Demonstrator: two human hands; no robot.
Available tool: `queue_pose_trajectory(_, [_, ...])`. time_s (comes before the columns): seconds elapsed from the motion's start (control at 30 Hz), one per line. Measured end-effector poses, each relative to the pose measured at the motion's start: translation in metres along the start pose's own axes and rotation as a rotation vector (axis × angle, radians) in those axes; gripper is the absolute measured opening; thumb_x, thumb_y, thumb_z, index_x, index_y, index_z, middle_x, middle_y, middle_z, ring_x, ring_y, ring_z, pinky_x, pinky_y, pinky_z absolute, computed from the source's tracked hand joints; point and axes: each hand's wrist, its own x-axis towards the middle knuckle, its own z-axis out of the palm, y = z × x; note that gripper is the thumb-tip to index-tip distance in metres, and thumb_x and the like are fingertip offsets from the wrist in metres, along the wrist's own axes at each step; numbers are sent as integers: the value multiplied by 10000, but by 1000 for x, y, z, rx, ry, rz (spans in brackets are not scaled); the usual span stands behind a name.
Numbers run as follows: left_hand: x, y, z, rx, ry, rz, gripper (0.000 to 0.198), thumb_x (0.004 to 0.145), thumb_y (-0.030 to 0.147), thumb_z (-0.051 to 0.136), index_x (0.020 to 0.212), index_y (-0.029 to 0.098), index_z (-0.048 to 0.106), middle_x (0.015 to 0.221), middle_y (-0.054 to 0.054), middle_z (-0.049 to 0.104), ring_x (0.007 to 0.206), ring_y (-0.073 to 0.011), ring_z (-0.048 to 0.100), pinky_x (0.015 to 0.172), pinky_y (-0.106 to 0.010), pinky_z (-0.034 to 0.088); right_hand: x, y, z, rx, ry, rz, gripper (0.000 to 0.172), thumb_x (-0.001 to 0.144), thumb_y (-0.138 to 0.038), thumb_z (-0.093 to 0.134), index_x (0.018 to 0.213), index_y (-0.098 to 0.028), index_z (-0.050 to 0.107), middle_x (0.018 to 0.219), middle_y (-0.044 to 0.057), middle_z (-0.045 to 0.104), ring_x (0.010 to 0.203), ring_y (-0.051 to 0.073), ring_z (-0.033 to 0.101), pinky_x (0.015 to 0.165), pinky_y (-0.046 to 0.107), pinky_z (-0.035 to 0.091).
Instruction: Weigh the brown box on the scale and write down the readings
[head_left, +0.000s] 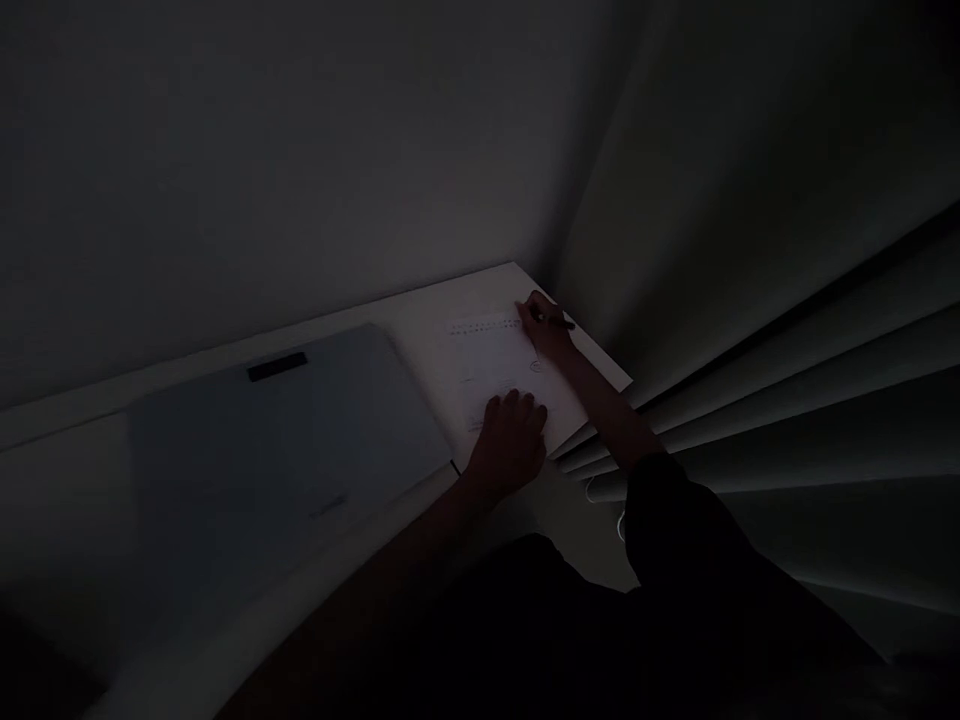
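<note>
The scene is very dim. A white sheet of paper [495,365] with faint printed lines lies on a pale desk [420,310] near its far right corner. My right hand [544,325] is closed round a dark pen [559,321] whose tip rests near the top line of the sheet. My left hand [511,440] lies on the paper's near edge, fingers curled down on it, pressing it flat. Both forearms reach in from the lower right, the right one in a dark sleeve.
A large pale blue-grey mat or closed laptop [285,440] covers the desk's left part, with a small black bar [277,367] at its far edge. A wall stands behind the desk. Slatted blinds [787,400] run along the right side.
</note>
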Motion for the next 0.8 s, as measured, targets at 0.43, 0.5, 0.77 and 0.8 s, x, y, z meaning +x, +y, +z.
queue_pose_trajectory(0.43, [1, 5, -9, 27, -33, -4, 405, 980, 274, 321, 1294, 133, 534, 1245, -168, 568, 1183, -321, 498, 1088, -524, 402, -5, -5, -1, -474, -374, -354, 433, 845, -28, 386, 1185, -132, 632, 1142, 165, 615, 1093, 267, 544, 941, 367, 444])
queue_pose_trajectory(0.5, [3, 7, -12, 62, -42, 4, 393, 979, 270, 326, 1281, 138, 541, 1235, -167, 572, 1162, -314, 506, 1073, -512, 411, -3, -2, 2, -546, -394, -386, 427, 857, -20, 400, 1186, -126, 651, 1147, 172, 608, 1091, 273, 530, 948, 375, 444])
queue_pose_trajectory(0.77, [-15, 15, -14, 194, -21, 31, 463, 991, 269, 332, 1394, 103, 489, 1360, -189, 557, 1278, -337, 491, 1128, -531, 383, 0, 10, 7, -596, -360, -442, 448, 858, -19, 451, 1224, -131, 685, 1143, 178, 609, 1046, 273, 537, 927, 388, 463])
queue_pose_trajectory(0.8, [-25, 18, -16, 206, 2, 39, 478, 997, 273, 328, 1425, 111, 467, 1396, -184, 546, 1313, -337, 477, 1145, -532, 371, 0, 11, 7, -593, -355, -440, 451, 861, -24, 451, 1232, -131, 685, 1139, 181, 608, 1041, 272, 540, 931, 391, 463])
